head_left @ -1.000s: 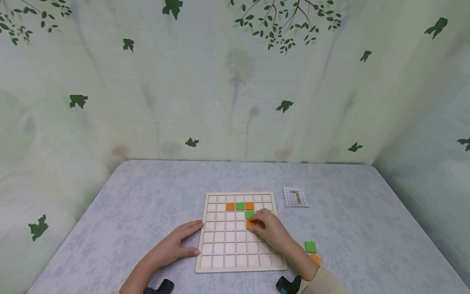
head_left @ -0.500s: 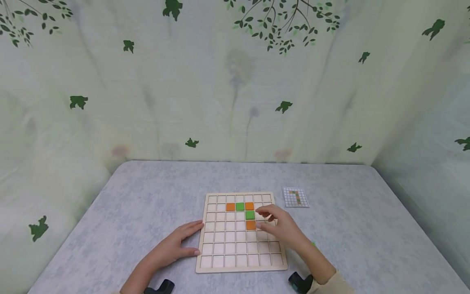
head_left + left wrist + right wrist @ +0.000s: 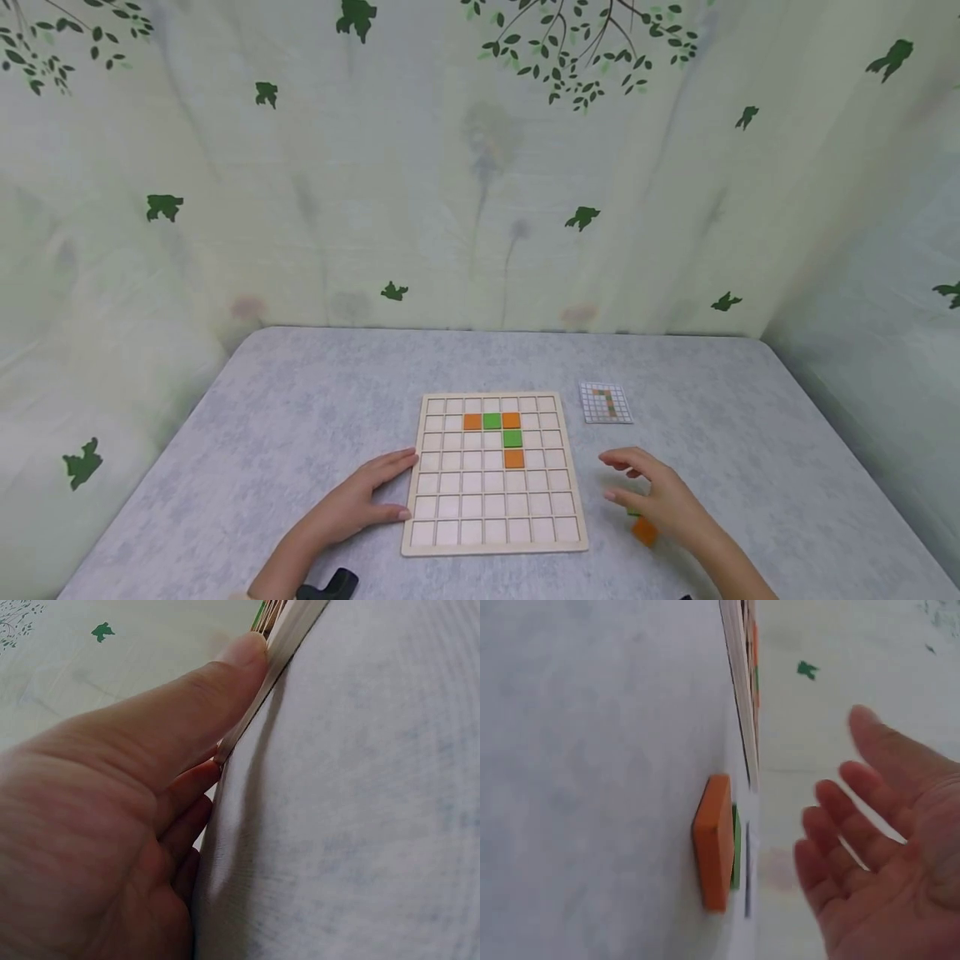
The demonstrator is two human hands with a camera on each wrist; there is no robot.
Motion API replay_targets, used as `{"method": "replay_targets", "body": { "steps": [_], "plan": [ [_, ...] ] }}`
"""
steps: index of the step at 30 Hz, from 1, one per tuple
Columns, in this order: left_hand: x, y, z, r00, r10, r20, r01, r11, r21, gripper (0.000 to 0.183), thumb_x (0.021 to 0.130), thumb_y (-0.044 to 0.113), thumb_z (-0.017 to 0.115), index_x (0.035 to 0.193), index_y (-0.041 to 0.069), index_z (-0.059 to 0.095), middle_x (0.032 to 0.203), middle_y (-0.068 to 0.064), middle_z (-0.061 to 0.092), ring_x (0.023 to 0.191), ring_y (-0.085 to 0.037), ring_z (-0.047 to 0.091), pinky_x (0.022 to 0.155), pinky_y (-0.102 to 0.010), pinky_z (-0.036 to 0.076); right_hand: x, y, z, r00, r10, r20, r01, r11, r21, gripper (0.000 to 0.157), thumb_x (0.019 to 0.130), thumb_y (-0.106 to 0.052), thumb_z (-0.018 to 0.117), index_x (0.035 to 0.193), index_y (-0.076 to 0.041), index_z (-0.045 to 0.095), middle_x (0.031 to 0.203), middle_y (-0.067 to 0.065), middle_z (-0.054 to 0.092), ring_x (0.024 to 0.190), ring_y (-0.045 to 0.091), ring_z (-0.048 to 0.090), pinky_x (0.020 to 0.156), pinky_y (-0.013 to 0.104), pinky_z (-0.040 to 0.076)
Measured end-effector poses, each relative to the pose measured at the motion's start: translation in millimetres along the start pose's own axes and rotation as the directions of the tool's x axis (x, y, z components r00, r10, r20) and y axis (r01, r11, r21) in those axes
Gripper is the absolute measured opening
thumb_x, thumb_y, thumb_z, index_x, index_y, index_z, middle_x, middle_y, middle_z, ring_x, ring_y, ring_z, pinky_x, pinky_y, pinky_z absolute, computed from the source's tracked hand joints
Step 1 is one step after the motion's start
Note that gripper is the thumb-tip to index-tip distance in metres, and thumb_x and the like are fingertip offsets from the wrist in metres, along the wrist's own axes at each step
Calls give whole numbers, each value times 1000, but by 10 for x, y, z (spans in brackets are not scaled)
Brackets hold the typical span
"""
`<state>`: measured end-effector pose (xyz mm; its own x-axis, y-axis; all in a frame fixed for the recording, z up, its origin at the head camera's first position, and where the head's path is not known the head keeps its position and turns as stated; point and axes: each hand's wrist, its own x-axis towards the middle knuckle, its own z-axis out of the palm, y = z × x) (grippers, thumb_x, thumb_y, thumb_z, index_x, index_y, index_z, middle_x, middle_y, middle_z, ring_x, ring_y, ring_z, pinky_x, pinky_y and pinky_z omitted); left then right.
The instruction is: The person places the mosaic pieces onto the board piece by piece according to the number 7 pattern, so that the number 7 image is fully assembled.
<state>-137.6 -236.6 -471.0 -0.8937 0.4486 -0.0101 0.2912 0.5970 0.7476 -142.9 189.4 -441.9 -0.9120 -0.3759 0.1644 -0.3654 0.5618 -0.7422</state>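
Observation:
A wooden grid board (image 3: 450,507) lies on the table with orange and green square tiles in some cells. Three tiles form a row, and below its right end come a green tile (image 3: 512,438) and an orange tile (image 3: 513,459). My left hand (image 3: 352,502) rests at the board's left edge, thumb and fingertips touching the rim. My right hand (image 3: 663,498) is right of the board, fingers relaxed and holding nothing. Under it lie a loose orange tile (image 3: 644,531) and a green tile (image 3: 736,847), the green one mostly hidden by the hand in the head view.
A small pattern card (image 3: 606,403) with a coloured grid lies beyond the board's right side. The grey table (image 3: 315,392) is bordered by a leaf-printed backdrop (image 3: 450,183) at the back and sides.
My right hand has let go of the orange tile in the grid and moved right, off the board, over the loose tiles. My left hand has stayed at the board's edge.

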Motion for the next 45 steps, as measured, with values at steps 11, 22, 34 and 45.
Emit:
{"method": "replay_targets", "body": {
  "steps": [11,22,34,45],
  "plan": [
    [9,19,4,1000,-4,3,4,1000,1,78,74,45,67,137,9,39,141,-10,33,128,-37,24,98,-58,22,-134,337,-106,985,129,112,-123,991,-55,33,78,-28,70,108,-18,60,109,-7,55,103,15,51,89,33,42],
    [0,-1,24,1000,-7,-5,7,1000,9,77,74,45,67,137,10,40,141,-10,33,128,-37,24,98,-58,21,-153,400,-145,986,125,110,-119,991,-65,28,76,-27,71,100,-15,61,104,-3,53,98,17,51,85,29,44],
    [8,9,11,1000,-13,-2,13,1000,11,77,73,45,68,137,11,40,141,-10,33,128,-37,24,98,-58,21,-82,107,-89,999,-23,-29,23,1000,7,25,79,-16,69,102,-8,61,97,-1,58,83,11,55,69,25,49],
    [5,21,4,1000,-3,0,3,1000,13,78,74,45,67,137,9,40,140,-12,33,127,-38,25,97,-58,21,224,-363,346,961,-269,-59,274,957,100,26,80,-14,68,105,-9,63,103,0,58,85,13,55,69,27,50]
  ]
}}
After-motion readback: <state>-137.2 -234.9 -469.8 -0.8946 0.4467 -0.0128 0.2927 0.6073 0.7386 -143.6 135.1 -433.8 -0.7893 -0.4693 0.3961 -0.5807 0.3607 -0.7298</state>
